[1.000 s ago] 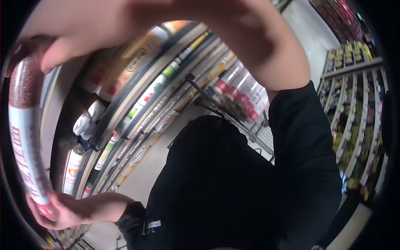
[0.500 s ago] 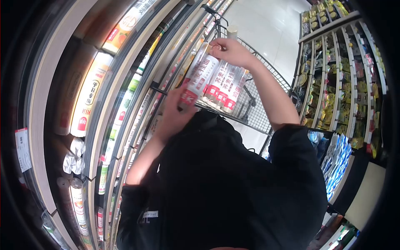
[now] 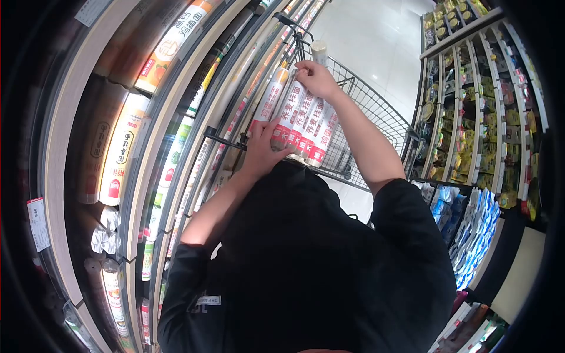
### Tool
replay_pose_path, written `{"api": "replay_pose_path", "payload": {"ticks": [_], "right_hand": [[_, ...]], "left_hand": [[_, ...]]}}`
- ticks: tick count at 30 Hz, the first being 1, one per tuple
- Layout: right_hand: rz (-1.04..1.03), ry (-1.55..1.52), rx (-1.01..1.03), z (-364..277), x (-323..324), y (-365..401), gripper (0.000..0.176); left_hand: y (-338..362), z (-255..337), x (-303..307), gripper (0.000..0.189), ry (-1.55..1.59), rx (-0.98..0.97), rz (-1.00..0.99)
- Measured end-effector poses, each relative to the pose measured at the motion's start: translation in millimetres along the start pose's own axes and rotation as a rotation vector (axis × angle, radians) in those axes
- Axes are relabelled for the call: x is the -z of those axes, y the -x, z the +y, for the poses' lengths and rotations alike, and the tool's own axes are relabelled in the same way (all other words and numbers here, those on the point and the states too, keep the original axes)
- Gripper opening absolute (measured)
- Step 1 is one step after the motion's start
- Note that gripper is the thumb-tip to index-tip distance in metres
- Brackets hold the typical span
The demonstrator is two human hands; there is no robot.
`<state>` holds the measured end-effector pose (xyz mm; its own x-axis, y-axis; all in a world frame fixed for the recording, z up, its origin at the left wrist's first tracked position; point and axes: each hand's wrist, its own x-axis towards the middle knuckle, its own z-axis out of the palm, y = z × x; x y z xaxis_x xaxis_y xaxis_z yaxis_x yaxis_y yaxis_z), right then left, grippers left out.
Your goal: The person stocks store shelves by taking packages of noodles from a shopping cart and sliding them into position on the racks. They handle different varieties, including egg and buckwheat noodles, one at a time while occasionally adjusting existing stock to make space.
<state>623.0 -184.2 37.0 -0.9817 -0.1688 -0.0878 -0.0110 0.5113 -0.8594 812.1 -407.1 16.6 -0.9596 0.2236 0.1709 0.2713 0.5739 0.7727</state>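
Several white and red noodle packs with red text lie side by side over the black wire cart (image 3: 376, 112) in front of my body. My left hand (image 3: 262, 147) is closed round the lower, red end of one noodle pack (image 3: 291, 109). At the upper end of the same pack is my right hand (image 3: 316, 77), its fingers pinched on the tip. To the left of it rests another noodle pack (image 3: 269, 100) with an orange top. More packs (image 3: 322, 126) are on the right, partly under my right wrist.
Shelves (image 3: 132, 235) of packaged noodles run close along my left side. Across the aisle floor (image 3: 376, 35), a rack (image 3: 471, 112) holds hanging yellow packets. Blue and white packages (image 3: 477, 235) stand at the lower right. A pale cylinder (image 3: 319, 50) pokes up by the cart's far end.
The pack between my hands has moved right and down against the others. A pack with an orange top now shows clearly on its left. The view has shifted slightly.
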Motion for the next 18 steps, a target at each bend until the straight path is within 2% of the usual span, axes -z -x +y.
{"api": "replay_pose_path", "payload": {"ticks": [11,13,15,17,18], "right_hand": [[-0.038,-0.050,0.001,6.2,0.2,-11.9,0.044],[0.027,0.006,-0.011,20.4,-5.2,-13.1,0.044],[0.111,0.125,-0.001,8.4,-4.8,-19.9,0.044],[0.282,0.289,0.182,-24.7,-9.6,-9.7,0.041],[0.291,0.208,0.265,-43.1,-13.7,-6.7,0.038]], "left_hand": [[-5.3,-6.0,-2.5,0.097,-0.136,-0.070,-0.017],[-1.8,-5.5,-0.7,0.097,-0.116,-0.068,-0.038],[-0.5,-6.1,7.1,0.098,-0.110,-0.053,-0.049],[7.2,0.6,23.6,0.097,-0.150,-0.034,-0.061],[11.0,5.6,35.9,0.087,-0.114,0.011,-0.078]]}}
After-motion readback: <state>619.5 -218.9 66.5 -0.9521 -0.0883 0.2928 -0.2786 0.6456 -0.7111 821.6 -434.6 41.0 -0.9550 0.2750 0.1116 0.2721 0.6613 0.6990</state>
